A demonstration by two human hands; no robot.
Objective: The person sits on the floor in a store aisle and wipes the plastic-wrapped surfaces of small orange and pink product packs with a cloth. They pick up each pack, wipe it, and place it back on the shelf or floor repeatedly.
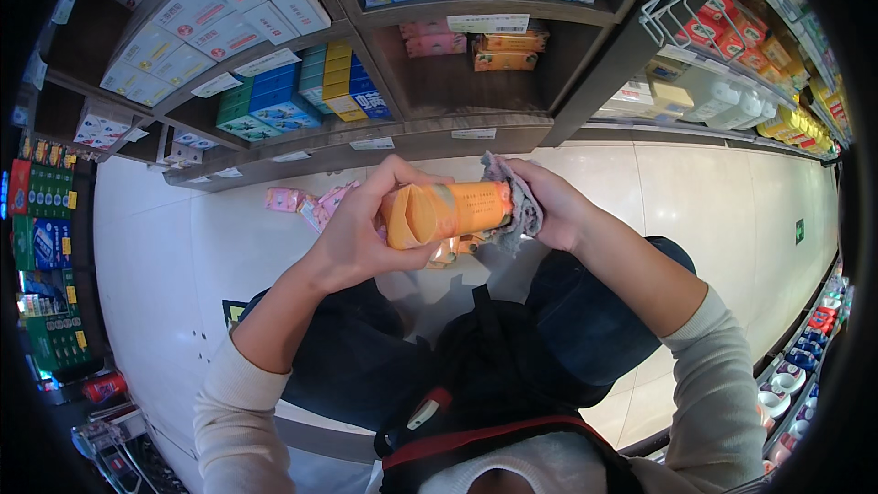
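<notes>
My left hand [363,233] grips an orange printed soft pack [473,209] by its left end, thumb below and fingers above. The pack lies crosswise in front of me, its plastic wrap folded at the near left end. In my right hand [559,209] is a bunched grey-pink cloth [518,202], pressed against the pack's right end. Below the pack, more orange packs [446,254] lie on the floor, partly hidden by it. Several pink packs [329,202] rest on the floor beyond my left hand.
Ahead stands a dark wooden shelf unit [370,144]; one low compartment [466,92] holds pink packs [432,39] and orange packs [511,51]. Boxes [267,106] fill the compartments to the left. A wire rack [693,0] juts out at upper right. My knees flank the floor packs.
</notes>
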